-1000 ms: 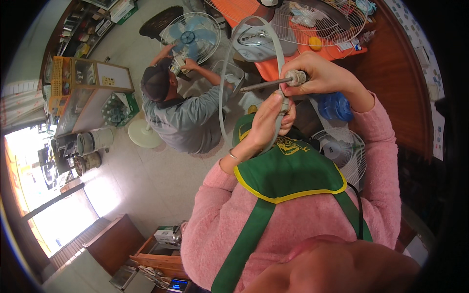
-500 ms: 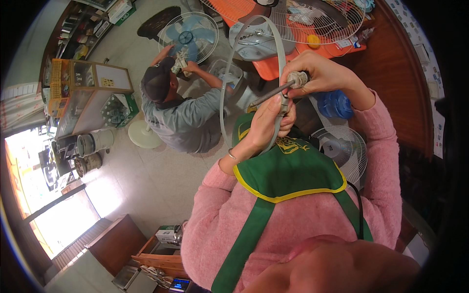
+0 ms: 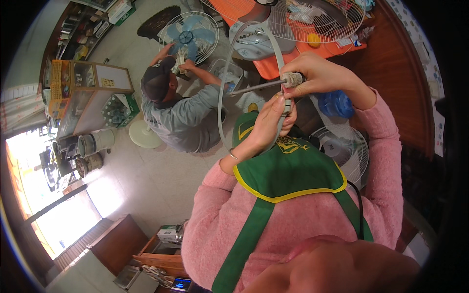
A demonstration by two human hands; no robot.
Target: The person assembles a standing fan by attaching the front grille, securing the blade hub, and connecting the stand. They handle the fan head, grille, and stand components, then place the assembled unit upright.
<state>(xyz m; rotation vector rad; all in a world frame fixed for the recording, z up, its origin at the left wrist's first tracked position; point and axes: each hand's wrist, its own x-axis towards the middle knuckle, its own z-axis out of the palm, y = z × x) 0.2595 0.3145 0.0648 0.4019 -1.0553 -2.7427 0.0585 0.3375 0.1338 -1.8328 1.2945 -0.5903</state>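
My right hand (image 3: 325,73) has its grip closed around the pale handle of a screwdriver (image 3: 281,83), whose thin metal shaft points off to my left, roughly level, in front of my chest. My left hand (image 3: 268,124) sits just below it, its grip pinched on the grey plastic band (image 3: 222,93), a long narrow ring that loops up and over toward the orange tabletop (image 3: 273,66) and back down to my fingers. The two ends of the band seem to meet right where my left fingers (image 3: 286,105) press, though the joint itself is hidden under them. To do this well, I judge I should keep the band ends squeezed flush so they cannot spring apart, bring the tool tip square to the fastener, and turn slowly with light pressure. A wire fan guard (image 3: 317,19) lies on the tabletop beyond, and another person (image 3: 181,110) crouches at a blue-bladed fan (image 3: 188,34) on the floor.
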